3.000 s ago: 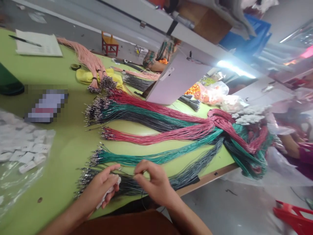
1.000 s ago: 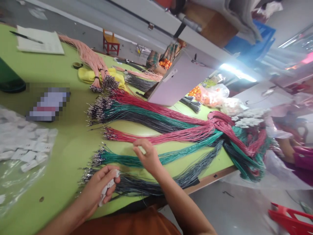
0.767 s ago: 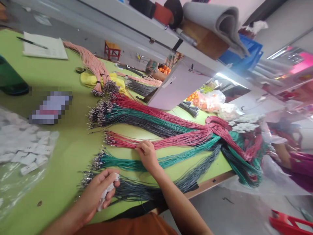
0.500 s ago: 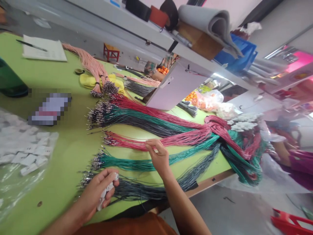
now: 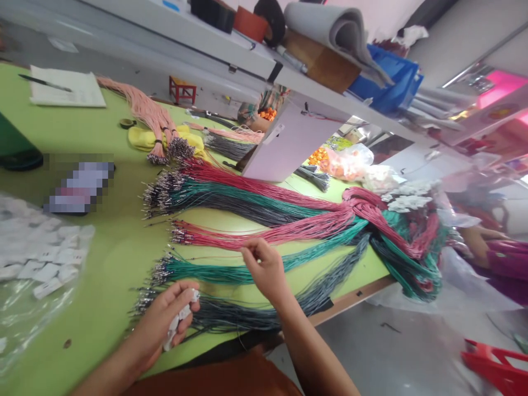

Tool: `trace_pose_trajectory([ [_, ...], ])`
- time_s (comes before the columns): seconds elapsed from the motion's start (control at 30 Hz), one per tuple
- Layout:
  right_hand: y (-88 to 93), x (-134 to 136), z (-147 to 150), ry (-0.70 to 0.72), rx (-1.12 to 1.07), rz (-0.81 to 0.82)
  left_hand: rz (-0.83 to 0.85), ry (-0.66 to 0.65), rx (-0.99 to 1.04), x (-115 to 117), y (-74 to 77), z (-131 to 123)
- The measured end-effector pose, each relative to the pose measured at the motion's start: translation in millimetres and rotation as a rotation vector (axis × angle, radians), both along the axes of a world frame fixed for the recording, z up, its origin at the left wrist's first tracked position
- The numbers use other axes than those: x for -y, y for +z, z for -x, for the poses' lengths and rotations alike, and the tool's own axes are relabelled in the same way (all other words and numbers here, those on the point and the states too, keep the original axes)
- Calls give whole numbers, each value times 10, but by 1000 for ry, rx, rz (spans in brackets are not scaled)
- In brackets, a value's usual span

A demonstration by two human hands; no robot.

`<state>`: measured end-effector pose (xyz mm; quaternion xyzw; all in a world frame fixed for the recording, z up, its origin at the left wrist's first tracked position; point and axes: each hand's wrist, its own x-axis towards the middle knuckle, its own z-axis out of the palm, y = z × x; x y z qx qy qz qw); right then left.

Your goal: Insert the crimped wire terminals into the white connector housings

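Note:
Several small white plastic connectors (image 5: 180, 317) are gathered in my left hand (image 5: 159, 319), its fingers curled round them, one poking up by the thumb. My right hand (image 5: 264, 269) is closed in a pinch just below the red wire bundle (image 5: 218, 237). A single thin red wire (image 5: 218, 257) runs leftward from its fingertips, apart from that bundle. Under the right hand passes the green wire bundle (image 5: 223, 273). Nearer to me, partly behind the left hand, lies the dark grey wire bundle (image 5: 239, 316). Metal terminals tip the left ends of these bundles.
A clear bag of white connectors (image 5: 49, 253) lies at left, below a blurred phone (image 5: 78, 187). Behind are pink wires (image 5: 140, 110) on a yellow cloth (image 5: 142, 138) and a notebook (image 5: 82, 93). A white upright panel (image 5: 292, 137) stands beyond. At right is another person's purple sleeve (image 5: 503, 269).
My right hand has dropped slightly from the red bundle, and a single red wire now shows apart from it. The left hand keeps its connectors. The view has shifted a little.

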<state>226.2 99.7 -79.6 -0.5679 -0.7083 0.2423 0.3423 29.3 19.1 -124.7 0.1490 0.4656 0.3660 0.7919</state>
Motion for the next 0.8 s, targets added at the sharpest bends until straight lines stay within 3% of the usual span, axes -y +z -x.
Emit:
trace_pose_trajectory([
  [0.07,31,144,96,185,-50,73,-8,-8,0,-1,-2,-2],
  [0.13,-15,258,179,262,-64,134,-13,-11,-2,-1,-12,-4],
  [0.33,-221,371,203,171,-59,172,-14,-6,12,-7,-18,7],
  [0.63,-199,473,216,314,10,72,-37,4,-7,-2,-15,7],
  [0.8,-221,489,238,334,157,-19,-45,10,-23,8,-28,-4],
])
